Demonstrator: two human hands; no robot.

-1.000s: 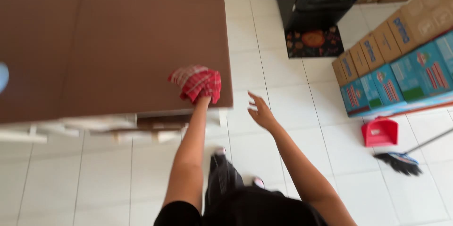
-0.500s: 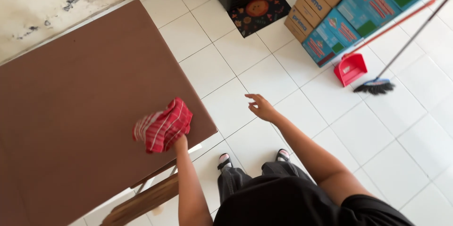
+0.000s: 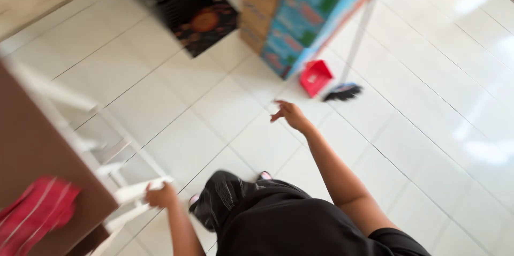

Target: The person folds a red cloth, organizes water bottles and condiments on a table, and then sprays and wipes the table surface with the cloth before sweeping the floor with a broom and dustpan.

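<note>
The white frame rail [image 3: 140, 189] at the edge of the brown table [image 3: 37, 165] is being gripped by the left hand [image 3: 160, 196], seemingly for support. The red checked cloth [image 3: 35, 218] is being left lying on the table, unheld. The right hand [image 3: 289, 114] is being held out over the tiled floor [image 3: 428, 106], fingers loosely spread and holding nothing, probably for balance.

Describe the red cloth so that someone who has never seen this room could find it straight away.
Start at the brown table along the left edge of the view. The cloth lies on its near corner, at the bottom left, a crumpled red rag with thin pale stripes, a little to the left of the left hand. The dustpan is red too, but it stands far off on the floor beside the broom.
</note>
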